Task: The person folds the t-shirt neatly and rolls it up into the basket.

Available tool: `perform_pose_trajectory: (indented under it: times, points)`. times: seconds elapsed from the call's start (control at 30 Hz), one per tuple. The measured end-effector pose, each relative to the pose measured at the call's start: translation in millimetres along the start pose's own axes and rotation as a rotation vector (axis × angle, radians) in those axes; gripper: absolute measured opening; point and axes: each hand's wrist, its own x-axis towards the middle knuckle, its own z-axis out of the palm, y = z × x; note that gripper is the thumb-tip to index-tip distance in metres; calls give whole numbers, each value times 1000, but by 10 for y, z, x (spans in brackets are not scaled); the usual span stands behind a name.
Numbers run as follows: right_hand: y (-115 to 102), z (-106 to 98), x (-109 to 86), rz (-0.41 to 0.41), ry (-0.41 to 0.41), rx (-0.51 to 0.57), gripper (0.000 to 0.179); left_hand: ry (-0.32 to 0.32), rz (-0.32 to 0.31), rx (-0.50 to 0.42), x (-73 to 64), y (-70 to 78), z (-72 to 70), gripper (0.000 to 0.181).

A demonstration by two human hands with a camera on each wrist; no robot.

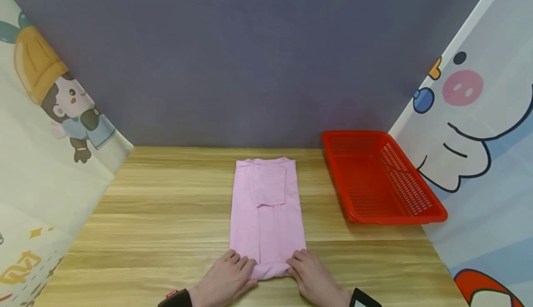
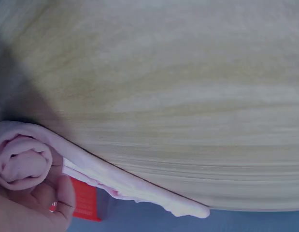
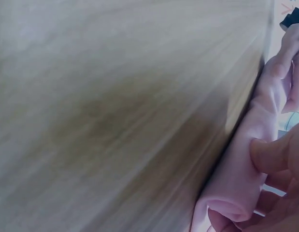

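A pink garment (image 1: pixel 268 223), folded into a long narrow strip, lies on the wooden table with a square folded patch near its far end. Its near end is rolled up, and the roll (image 2: pixel 23 162) shows as a spiral of several layers in the left wrist view. My left hand (image 1: pixel 228 275) grips the left end of this roll, fingers over the top. At the right end my right hand (image 1: pixel 315 274) holds it, thumb pressed on the cloth and fingers curled at the open end in the right wrist view.
An empty red plastic basket (image 1: pixel 381 182) with perforated sides stands on the right of the table (image 1: pixel 166 205). A grey wall (image 1: pixel 266 57) rises behind the table. Cartoon-printed panels flank both sides. Each wrist wears a dark band.
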Motion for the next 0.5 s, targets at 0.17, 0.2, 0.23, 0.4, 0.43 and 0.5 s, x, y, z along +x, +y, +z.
perform_pose_trajectory:
  times: [0.17,0.2,0.23,0.4,0.43,0.5]
  points:
    - [0,1,-9,5,6,-8,10,-27,-8,-149,16,2,17,18]
    - [-1,3,-7,5,9,-8,11,-40,-27,-197,22,-1,22,16]
    - [-2,6,-4,3,13,-15,12,-53,-48,-236,27,-5,25,16]
    - [-15,8,4,29,1,-20,11,-80,-110,-296,59,-23,45,26]
    - [-18,8,2,38,-7,-16,10,-80,-114,-293,61,-26,42,27]
    - [-21,9,-7,49,-21,-10,7,-82,-117,-294,66,-34,33,27]
